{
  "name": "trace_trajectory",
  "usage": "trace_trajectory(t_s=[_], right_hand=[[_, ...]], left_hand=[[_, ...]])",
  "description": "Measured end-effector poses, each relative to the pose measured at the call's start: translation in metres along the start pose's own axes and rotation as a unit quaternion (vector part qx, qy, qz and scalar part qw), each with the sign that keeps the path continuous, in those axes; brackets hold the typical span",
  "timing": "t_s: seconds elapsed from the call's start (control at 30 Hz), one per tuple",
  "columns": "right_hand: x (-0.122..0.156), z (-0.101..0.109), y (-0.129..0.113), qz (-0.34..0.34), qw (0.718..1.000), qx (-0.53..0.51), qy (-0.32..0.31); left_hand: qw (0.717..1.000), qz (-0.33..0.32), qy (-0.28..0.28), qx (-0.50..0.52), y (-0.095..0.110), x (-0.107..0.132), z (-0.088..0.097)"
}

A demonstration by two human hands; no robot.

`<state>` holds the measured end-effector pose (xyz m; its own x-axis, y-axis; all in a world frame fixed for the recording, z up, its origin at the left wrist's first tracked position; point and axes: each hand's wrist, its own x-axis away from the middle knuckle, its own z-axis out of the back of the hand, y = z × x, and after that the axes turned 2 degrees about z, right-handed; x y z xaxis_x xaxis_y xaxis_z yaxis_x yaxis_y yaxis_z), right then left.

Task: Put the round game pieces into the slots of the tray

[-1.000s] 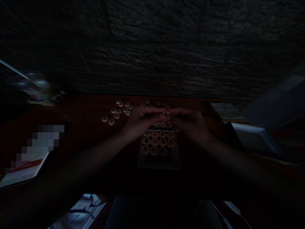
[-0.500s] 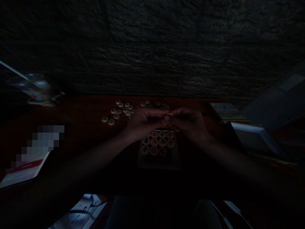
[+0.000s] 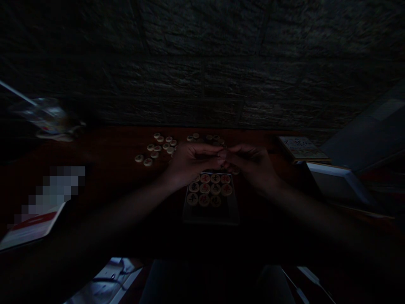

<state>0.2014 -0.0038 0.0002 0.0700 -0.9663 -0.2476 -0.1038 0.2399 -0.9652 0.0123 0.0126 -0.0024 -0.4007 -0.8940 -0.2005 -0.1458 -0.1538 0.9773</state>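
Head view, hands [image 3: 186, 162] partly hiding discs [image 3: 170, 150], cup [image 3: 49, 116]

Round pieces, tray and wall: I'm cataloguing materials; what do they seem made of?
Round pieces: probably wood, pale and smooth; plastic is possible. Tray: perhaps plastic, its edge faintly shiny. Wall: likely stone or imitation, matte, with rough ridges.

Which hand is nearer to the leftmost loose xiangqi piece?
Left. The left hand is to the right of the leftmost loose xiangqi piece, apart from it, with other loose pieces between; the right hand is farther right, beyond the left hand.
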Motion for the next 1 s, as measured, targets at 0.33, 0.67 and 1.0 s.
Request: trace_trajectory(t_s=[0.33,0.67,1.0], right_hand=[[0.000,0.004,0.000,0.040,0.999,0.005,-0.032],[0.001,0.006,0.004,0.065,0.997,0.017,-0.045],[0.002,0.003,-0.003,0.043,0.999,0.011,0.001]], left_hand=[[0.998,0.015,0.054,0.021,0.010,0.002,-0.003],[0.997,0.027,0.041,0.058,0.008,0.000,-0.001],[0.999,-0.046,0.020,0.018,0.004,0.000,0.001]])
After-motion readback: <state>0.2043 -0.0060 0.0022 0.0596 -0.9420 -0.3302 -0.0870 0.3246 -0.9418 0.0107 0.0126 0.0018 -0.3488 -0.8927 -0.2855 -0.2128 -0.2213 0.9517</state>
